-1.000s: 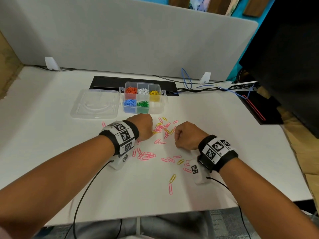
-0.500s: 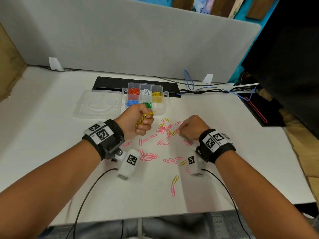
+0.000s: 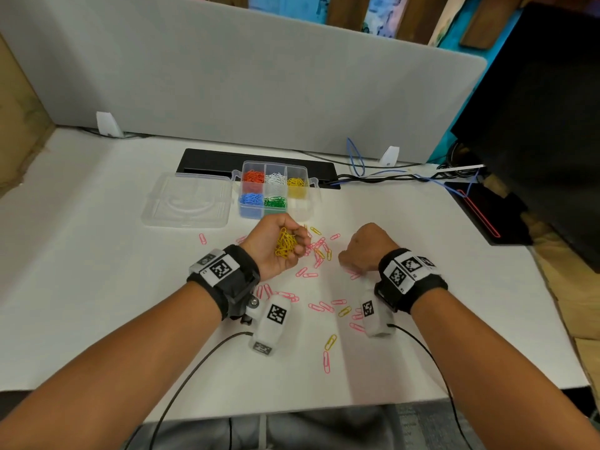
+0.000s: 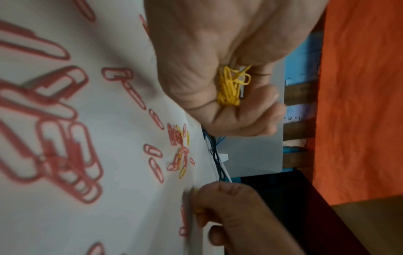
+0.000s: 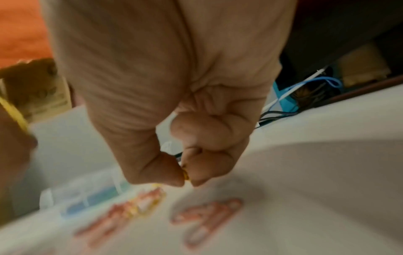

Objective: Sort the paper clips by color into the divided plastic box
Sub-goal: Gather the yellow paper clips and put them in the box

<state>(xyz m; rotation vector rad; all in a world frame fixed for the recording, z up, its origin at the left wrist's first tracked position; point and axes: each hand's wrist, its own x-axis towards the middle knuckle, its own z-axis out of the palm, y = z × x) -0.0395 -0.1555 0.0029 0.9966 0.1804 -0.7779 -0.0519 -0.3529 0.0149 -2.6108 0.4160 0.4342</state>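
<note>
Loose pink paper clips (image 3: pixel 326 362) and a few yellow ones lie scattered on the white desk (image 3: pixel 97 287) nearest. Right hand (image 3: pixel 368 246) pinches one yellow clip (image 5: pixel 186 176); left hand (image 3: pixel 276 245) cups a yellow clip bunch (image 3: pixel 285 243). Light, slippery wire that probably tangles; pinch at the loops. Divided plastic box (image 3: pixel 276 167) beyond, lid (image 3: pixel 188 199) beside, path clear.

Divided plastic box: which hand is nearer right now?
Left. The left hand, holding yellow clips, sits just in front of the divided plastic box; the right hand is off to the box's right, farther away.
</note>
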